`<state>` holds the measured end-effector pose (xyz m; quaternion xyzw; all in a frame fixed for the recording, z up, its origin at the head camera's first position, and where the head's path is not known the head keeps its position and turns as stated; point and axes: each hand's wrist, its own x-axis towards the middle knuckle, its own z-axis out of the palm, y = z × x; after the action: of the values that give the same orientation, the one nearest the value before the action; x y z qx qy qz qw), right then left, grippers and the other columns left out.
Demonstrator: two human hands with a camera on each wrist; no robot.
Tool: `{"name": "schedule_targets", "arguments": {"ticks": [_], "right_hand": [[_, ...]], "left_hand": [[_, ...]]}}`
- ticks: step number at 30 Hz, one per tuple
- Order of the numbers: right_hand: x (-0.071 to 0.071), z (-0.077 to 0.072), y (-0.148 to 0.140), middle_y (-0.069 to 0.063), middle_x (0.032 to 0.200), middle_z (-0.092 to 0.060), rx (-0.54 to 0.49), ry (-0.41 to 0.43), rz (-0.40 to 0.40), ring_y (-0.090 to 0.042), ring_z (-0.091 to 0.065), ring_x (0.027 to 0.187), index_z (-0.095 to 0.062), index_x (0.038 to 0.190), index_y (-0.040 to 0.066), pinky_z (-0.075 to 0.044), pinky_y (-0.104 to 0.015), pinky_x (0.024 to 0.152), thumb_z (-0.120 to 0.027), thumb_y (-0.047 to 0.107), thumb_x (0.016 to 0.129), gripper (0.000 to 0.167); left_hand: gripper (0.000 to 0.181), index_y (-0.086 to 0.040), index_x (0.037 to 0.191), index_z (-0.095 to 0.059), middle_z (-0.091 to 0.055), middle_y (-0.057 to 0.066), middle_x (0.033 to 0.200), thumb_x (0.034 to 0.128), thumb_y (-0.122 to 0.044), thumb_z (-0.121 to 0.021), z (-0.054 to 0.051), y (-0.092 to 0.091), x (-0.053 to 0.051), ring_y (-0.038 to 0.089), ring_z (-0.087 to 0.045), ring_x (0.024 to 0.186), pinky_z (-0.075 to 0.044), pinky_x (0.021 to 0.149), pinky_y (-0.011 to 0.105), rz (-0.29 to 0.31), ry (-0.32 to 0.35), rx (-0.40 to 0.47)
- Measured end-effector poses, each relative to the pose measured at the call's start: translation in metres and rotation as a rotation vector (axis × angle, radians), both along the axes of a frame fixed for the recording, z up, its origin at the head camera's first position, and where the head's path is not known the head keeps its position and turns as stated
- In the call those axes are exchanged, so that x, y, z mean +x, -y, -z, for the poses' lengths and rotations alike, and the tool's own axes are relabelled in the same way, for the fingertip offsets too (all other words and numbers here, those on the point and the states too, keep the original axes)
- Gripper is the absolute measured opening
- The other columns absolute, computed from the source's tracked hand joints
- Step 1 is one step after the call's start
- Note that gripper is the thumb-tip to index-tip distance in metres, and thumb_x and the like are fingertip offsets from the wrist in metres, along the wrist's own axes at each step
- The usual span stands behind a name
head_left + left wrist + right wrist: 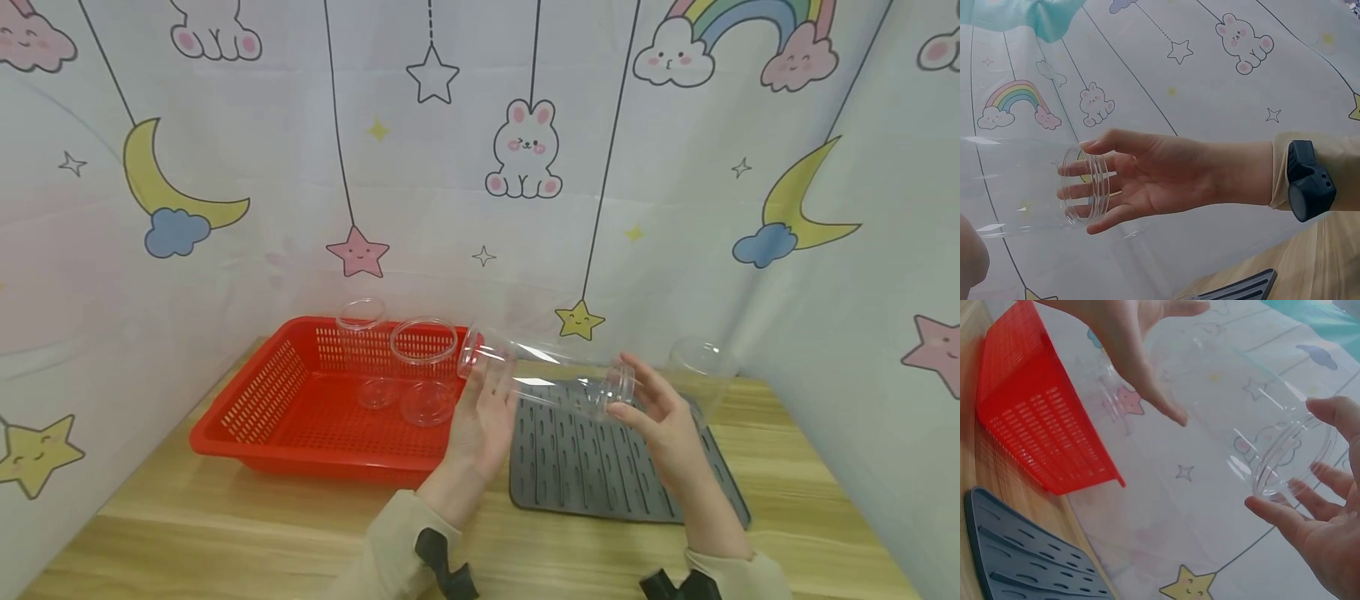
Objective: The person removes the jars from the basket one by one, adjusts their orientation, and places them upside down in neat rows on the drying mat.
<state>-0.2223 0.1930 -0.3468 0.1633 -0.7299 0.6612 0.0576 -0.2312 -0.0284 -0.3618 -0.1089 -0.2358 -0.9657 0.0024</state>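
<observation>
Two jars (424, 362) stand in the basket (322, 462), left of the mat (592, 471).

Four clear jars (557, 375) — one red basket (330, 462) — one gray mat (585, 467).

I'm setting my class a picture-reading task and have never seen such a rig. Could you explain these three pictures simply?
There is no robot: these are a person's bare left hand and right hand, filmed by worn cameras. The wide picture comes from the head, looking forward and down. The second, from the left wrist, mainly shows the right hand, with a dark device on that wrist. The third, from the right wrist, shows both hands.

On the wood-grained table are a red basket, with two clear jars upright inside, and a grey ridged mat. Another clear jar stands near the mat's far right corner. One more clear jar is held on its side: the right hand grips one end, the left hand supports the other.
</observation>
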Motion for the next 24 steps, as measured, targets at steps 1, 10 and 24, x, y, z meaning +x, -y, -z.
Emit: {"name": "schedule_targets", "arguments": {"ticks": [1,10,24], "right_hand": [[0.0,0.0,0.0001,0.005,0.151,-0.039,0.003,0.003,0.0,-0.019,-0.033,0.141,-0.035,0.151,0.012,-0.027,-0.043,0.119,-0.061,0.001,0.093,0.065],[-0.002,0.0024,-0.0005,-0.011,0.158,-0.031,0.013,0.006,-0.024,-0.018,-0.035,0.141,-0.029,0.153,0.007,-0.03,-0.035,0.117,-0.059,0.002,0.094,0.066],[-0.0069,0.0036,-0.0077,-0.01,0.152,-0.038,0.026,0.021,-0.02,-0.018,-0.04,0.138,-0.025,0.154,0.006,-0.04,-0.009,0.098,-0.056,0.007,0.097,0.064]], "left_hand": [[0.106,-0.009,0.152,-0.017,-0.019,0.011,0.161,0.0758,-0.039,-0.083,-0.0004,0.0,0.0003,0.028,-0.023,0.149,-0.012,0.125,0.037,-0.008,0.018,0.003],[0.074,-0.008,0.155,-0.011,-0.034,0.009,0.153,0.0947,-0.009,-0.054,-0.0006,0.0019,0.0,0.025,-0.032,0.146,-0.018,0.123,0.036,-0.027,0.07,-0.053],[0.069,-0.006,0.156,-0.014,-0.026,0.013,0.16,0.0972,-0.01,-0.05,0.0024,-0.0066,-0.0088,0.031,-0.026,0.148,-0.02,0.123,0.037,-0.077,0.102,-0.079]]}}
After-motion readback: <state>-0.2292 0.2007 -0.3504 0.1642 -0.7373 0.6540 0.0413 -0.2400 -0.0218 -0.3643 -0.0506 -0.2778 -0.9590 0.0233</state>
